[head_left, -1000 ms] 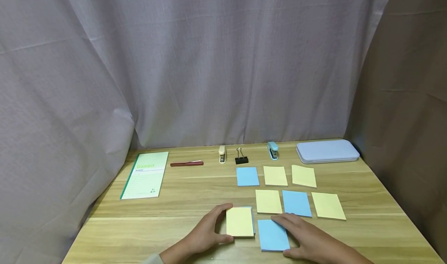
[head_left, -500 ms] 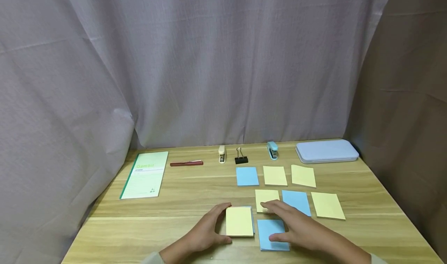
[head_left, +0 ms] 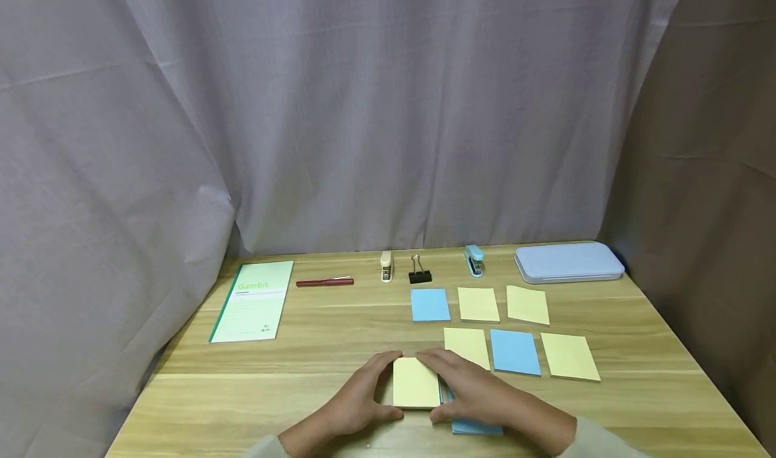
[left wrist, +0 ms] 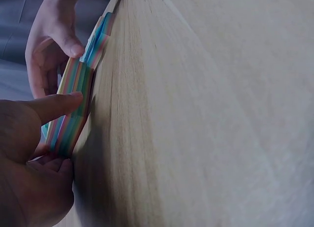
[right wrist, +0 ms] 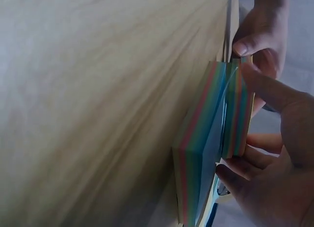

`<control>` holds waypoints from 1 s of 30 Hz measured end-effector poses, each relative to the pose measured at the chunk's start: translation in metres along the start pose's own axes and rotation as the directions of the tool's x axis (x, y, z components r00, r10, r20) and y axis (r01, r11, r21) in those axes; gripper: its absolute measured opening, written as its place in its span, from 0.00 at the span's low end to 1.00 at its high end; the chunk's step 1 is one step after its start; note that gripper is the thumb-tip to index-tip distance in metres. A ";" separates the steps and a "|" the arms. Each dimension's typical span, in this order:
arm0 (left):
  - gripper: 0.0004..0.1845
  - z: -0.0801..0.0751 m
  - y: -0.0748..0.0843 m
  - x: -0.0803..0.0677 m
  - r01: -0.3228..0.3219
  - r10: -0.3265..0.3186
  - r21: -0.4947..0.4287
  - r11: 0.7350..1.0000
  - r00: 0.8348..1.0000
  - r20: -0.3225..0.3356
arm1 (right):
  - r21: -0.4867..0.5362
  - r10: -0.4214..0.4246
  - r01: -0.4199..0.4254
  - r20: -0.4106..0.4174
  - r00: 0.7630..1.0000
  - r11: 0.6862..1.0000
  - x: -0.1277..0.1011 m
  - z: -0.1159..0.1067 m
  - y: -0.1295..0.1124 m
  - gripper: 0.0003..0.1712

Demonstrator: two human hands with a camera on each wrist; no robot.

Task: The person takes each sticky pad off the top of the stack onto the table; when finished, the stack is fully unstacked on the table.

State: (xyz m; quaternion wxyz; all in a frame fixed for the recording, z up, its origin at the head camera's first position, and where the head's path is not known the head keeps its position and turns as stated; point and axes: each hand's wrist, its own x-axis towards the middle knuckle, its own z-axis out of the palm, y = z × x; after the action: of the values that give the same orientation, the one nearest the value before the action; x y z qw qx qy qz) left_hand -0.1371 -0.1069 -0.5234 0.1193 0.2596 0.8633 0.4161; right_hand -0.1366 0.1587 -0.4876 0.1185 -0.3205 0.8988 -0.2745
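Observation:
A yellow-topped sticky note stack (head_left: 415,382), with a blue sheet edge showing at its right, lies near the front of the table. My left hand (head_left: 358,401) holds it from the left, thumb on the near edge and fingers at the far corner. From the other side my right hand (head_left: 479,390) grips the same stack, thumb near and fingers far. Its layered coloured edges show beside my left thumb (left wrist: 64,104) in the left wrist view. Under my right hand lies a blue sticky note pad (head_left: 475,427), partly hidden; its striped side (right wrist: 191,158) shows in the right wrist view.
Yellow and blue pads stand in two rows behind, among them a blue pad (head_left: 515,352) and a yellow pad (head_left: 570,357). Along the back are a notebook (head_left: 251,303), red pen (head_left: 325,282), cream stapler (head_left: 386,267), binder clip (head_left: 419,271), blue stapler (head_left: 474,261) and pencil case (head_left: 568,263).
My right hand has left the front blue pad, moved left across it and now grips the yellow-topped stack. The left hand has stayed on that stack, which looks nearly unmoved.

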 end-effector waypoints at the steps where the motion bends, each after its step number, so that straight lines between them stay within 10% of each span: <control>1: 0.50 0.000 0.000 0.000 0.000 0.000 0.000 1.000 1.000 -0.001 | -0.010 0.000 0.000 -0.004 1.000 1.000 0.001 0.001 -0.001 0.54; 30: 0.47 0.003 0.002 0.000 0.003 -0.003 0.013 1.000 0.999 -0.032 | -0.018 -0.002 0.000 -0.131 0.991 1.000 -0.045 -0.020 0.012 0.48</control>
State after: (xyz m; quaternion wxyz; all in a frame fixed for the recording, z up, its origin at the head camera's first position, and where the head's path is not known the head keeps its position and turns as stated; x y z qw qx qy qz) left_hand -0.1353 -0.1034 -0.5237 0.1044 0.2524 0.8681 0.4144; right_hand -0.1159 0.2040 -0.4763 0.0562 -0.3032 0.9070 -0.2869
